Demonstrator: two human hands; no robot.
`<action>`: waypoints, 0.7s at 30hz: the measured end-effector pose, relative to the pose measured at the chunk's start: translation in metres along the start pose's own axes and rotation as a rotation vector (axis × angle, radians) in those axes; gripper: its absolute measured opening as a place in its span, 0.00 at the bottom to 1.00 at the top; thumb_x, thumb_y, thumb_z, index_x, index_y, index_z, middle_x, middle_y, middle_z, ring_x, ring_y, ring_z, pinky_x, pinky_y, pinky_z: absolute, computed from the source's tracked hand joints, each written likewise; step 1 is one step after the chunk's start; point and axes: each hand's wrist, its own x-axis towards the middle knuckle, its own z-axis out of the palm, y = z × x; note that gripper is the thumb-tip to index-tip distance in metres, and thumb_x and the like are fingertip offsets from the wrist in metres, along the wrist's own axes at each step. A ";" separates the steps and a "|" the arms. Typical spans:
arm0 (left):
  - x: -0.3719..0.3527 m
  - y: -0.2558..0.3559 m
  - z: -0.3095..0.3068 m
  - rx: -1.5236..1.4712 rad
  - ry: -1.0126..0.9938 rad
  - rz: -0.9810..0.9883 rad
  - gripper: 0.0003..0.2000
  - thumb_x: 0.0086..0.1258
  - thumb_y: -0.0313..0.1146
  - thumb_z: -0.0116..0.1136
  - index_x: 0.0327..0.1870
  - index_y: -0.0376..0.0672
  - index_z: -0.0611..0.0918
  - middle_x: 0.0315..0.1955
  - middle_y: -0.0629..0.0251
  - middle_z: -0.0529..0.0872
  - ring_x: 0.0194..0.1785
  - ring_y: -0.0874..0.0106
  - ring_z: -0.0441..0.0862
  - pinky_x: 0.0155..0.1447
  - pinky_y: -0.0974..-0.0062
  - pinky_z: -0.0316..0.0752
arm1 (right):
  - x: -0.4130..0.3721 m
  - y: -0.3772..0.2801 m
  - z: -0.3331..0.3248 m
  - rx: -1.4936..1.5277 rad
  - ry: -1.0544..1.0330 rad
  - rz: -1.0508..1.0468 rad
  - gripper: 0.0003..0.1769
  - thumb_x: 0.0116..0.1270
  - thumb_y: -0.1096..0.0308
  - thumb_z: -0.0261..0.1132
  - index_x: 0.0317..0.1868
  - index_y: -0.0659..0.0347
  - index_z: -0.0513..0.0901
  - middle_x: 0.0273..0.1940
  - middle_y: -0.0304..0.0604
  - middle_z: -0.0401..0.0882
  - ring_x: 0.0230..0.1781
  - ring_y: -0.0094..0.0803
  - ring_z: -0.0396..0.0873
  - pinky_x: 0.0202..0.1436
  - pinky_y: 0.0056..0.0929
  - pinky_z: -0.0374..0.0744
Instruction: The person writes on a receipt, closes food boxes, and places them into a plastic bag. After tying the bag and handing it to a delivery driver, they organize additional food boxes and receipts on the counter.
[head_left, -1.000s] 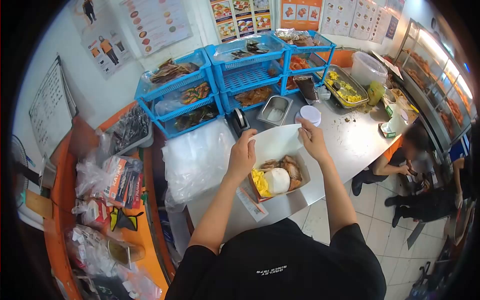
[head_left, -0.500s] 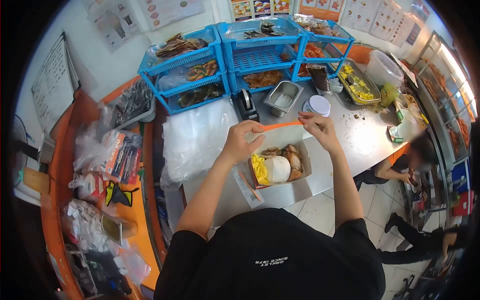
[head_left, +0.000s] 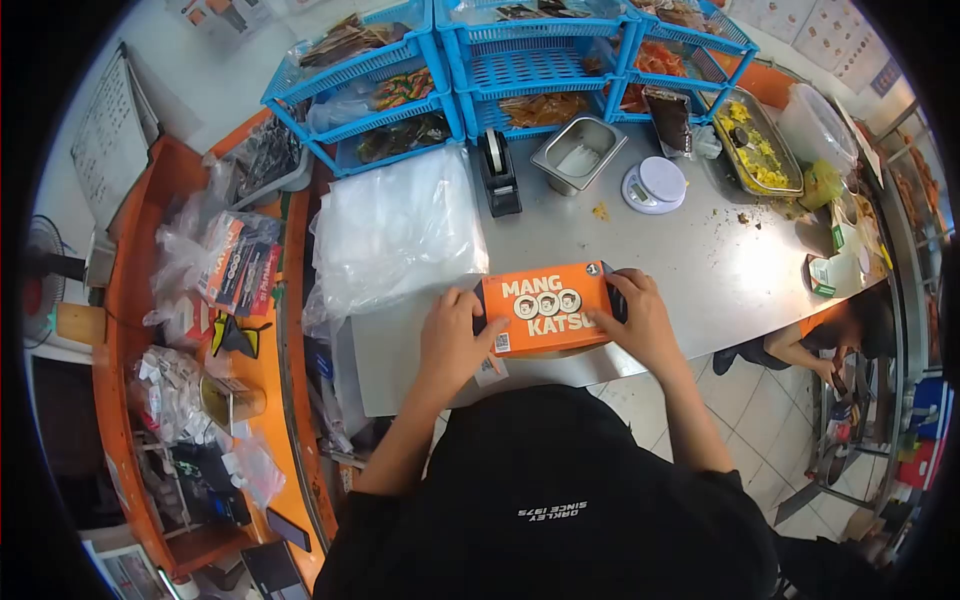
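Note:
An orange food box (head_left: 548,308) with its printed lid down sits at the near edge of the metal table; the food inside is hidden. My left hand (head_left: 455,338) grips its left end, thumb at the front corner. At the right end, my right hand (head_left: 637,318) is closed round the corner with the thumb on the lid. A slip of paper (head_left: 492,372) shows partly beneath the box's near left corner.
Clear plastic bags (head_left: 400,225) lie left, beside a tape dispenser (head_left: 499,175). Behind are a metal tub (head_left: 580,153), a scale (head_left: 655,186), blue racks (head_left: 520,68) and a tray of yellow food (head_left: 755,145). A person (head_left: 815,345) is at the right.
The box's lid has come down over the food. Both my hands have moved from the raised flap down to the box's ends. The view has shifted.

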 end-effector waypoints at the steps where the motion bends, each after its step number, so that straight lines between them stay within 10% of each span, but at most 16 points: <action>1: -0.004 0.000 0.009 0.002 -0.004 -0.011 0.19 0.60 0.44 0.67 0.39 0.35 0.79 0.30 0.56 0.81 0.43 0.57 0.77 0.48 0.66 0.73 | -0.004 0.000 0.006 0.005 -0.010 -0.001 0.31 0.60 0.58 0.69 0.57 0.72 0.75 0.54 0.57 0.77 0.56 0.49 0.74 0.60 0.40 0.73; 4: -0.012 0.000 0.022 -0.118 0.206 -0.091 0.23 0.58 0.45 0.70 0.41 0.32 0.78 0.35 0.52 0.81 0.42 0.57 0.79 0.47 0.62 0.74 | -0.010 0.012 0.026 0.004 0.110 0.108 0.40 0.58 0.55 0.70 0.60 0.82 0.69 0.60 0.65 0.68 0.59 0.55 0.70 0.64 0.43 0.70; 13: -0.003 -0.017 0.018 -0.370 -0.063 -0.310 0.24 0.62 0.47 0.67 0.43 0.30 0.78 0.30 0.58 0.86 0.31 0.72 0.82 0.38 0.76 0.77 | 0.004 0.010 0.008 0.231 -0.005 0.290 0.35 0.59 0.55 0.70 0.55 0.79 0.73 0.44 0.63 0.81 0.46 0.45 0.82 0.51 0.38 0.78; 17: 0.000 -0.013 0.020 -0.803 -0.312 -0.385 0.24 0.69 0.45 0.58 0.52 0.28 0.76 0.40 0.53 0.83 0.39 0.69 0.81 0.37 0.69 0.79 | 0.010 0.013 0.010 0.484 -0.279 0.358 0.32 0.65 0.58 0.65 0.57 0.80 0.71 0.38 0.61 0.83 0.44 0.41 0.83 0.53 0.36 0.77; 21: -0.004 -0.012 0.026 -0.965 -0.302 -0.272 0.22 0.73 0.35 0.51 0.63 0.31 0.71 0.55 0.44 0.77 0.61 0.62 0.75 0.51 0.65 0.81 | -0.005 0.012 0.018 0.594 -0.213 0.284 0.30 0.69 0.60 0.60 0.65 0.73 0.68 0.56 0.67 0.73 0.60 0.44 0.74 0.63 0.32 0.70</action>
